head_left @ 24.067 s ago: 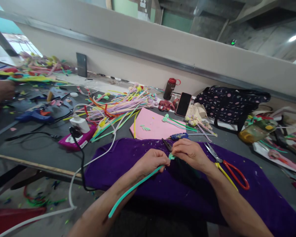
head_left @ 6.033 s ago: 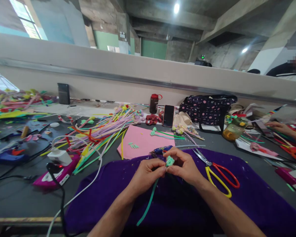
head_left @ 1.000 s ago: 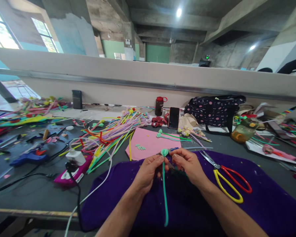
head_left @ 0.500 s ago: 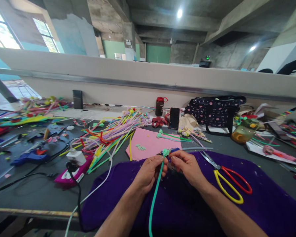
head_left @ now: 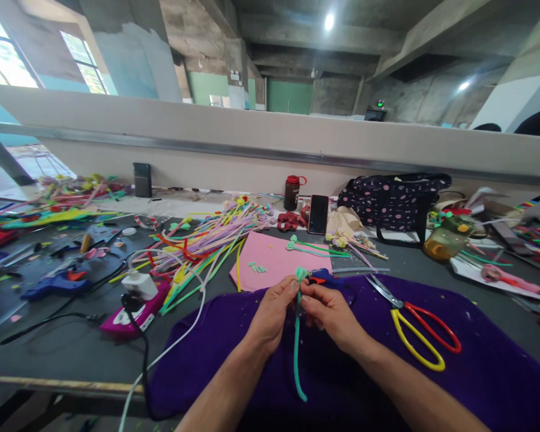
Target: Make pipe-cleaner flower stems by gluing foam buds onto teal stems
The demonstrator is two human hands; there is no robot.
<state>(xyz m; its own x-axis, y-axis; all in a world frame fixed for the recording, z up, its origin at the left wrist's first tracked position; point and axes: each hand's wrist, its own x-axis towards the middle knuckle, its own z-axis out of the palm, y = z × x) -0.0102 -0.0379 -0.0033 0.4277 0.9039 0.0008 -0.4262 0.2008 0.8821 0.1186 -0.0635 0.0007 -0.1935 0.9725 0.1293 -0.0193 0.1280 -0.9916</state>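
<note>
A mint-green pipe cleaner [head_left: 297, 354] hangs down over the purple cloth [head_left: 198, 336], with a small looped flower-like head [head_left: 301, 273] at its upper end. My left hand [head_left: 274, 309] pinches it just under that head. From the other side my right hand [head_left: 330, 309] also closes thumb and fingers on it, close against the left fingertips. The fingers partly hide the upper stem. Just behind my right hand lies a blue tool [head_left: 321, 276], mostly covered. Scissors [head_left: 398, 305] with one red and one yellow handle rest, blades apart, to the right.
A pink sheet [head_left: 274, 252] holds short green pieces and green-headed stems. Bundled coloured pipe cleaners [head_left: 225, 234], a magenta power strip [head_left: 126, 318] with cords, and a blue glue gun [head_left: 58, 285] lie leftward. Behind stand a phone [head_left: 318, 214], a bottle [head_left: 292, 193] and a bag [head_left: 393, 204].
My right hand has come in from the right and now grips the pipe cleaner beside my left fingers. The stem hangs straighter, its lower end now in view.
</note>
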